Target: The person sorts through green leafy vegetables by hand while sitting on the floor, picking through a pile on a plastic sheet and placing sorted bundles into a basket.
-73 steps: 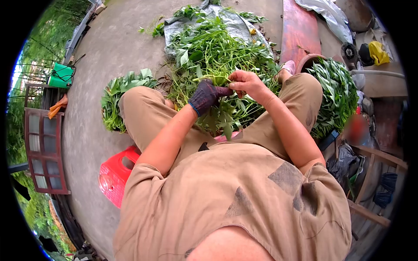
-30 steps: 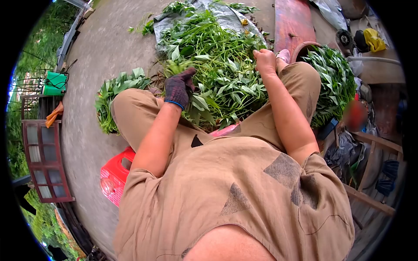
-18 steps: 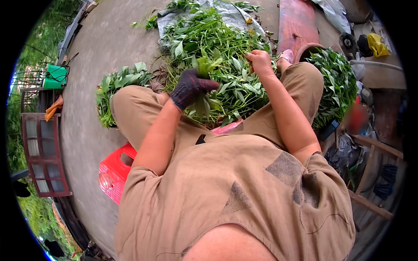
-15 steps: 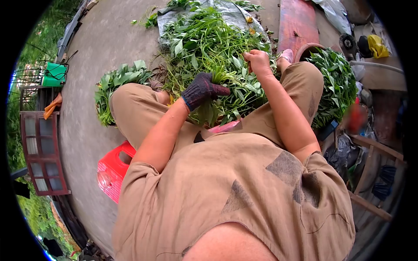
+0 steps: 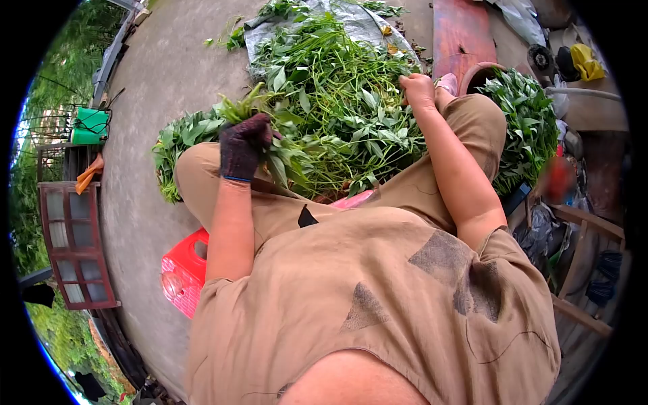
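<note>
My left hand (image 5: pixel 244 146), in a dark knitted glove with a blue cuff, is closed round a small bunch of leafy stems (image 5: pixel 287 158). It is above my left knee, beside the big heap of greens (image 5: pixel 337 101). My bare right hand (image 5: pixel 417 90) is closed at the right edge of the heap; what its fingers pinch, if anything, is too small to name. Left of my left knee lies a pile of greens (image 5: pixel 182 145). A large upright bundle of greens (image 5: pixel 526 128) stands beyond my right knee.
A grey sheet (image 5: pixel 378 34) lies under the heap's far end. A reddish board (image 5: pixel 464 40) is at the back right, near a round tub (image 5: pixel 478 75). A red plastic container (image 5: pixel 183 273) sits at my left hip. Wooden frame pieces (image 5: pixel 582 314) are at the right.
My left hand has moved left with the bunch, from over the heap to above my left knee. My right hand has shifted slightly right in the view and stays closed.
</note>
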`<action>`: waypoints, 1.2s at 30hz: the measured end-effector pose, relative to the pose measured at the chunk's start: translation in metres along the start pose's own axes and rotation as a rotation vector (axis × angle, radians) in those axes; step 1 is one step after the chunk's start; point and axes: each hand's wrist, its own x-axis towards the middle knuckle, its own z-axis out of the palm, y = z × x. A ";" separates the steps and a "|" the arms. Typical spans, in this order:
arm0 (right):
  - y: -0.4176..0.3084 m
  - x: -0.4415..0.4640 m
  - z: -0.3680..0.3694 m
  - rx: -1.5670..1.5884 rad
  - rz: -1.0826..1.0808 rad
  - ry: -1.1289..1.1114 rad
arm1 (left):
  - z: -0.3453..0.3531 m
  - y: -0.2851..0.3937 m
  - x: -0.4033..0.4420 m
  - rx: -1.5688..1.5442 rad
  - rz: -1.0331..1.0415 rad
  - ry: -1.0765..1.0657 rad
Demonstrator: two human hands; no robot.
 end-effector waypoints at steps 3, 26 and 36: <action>-0.027 -0.056 0.021 -0.254 -0.242 -0.207 | -0.040 0.016 0.013 0.166 0.068 0.107; 0.268 -0.157 -0.362 -0.215 0.536 0.435 | -0.050 -0.017 0.063 0.061 -0.155 -0.200; 0.309 -0.128 -0.331 0.411 0.793 0.368 | -0.023 -0.025 0.068 0.021 -0.271 -0.126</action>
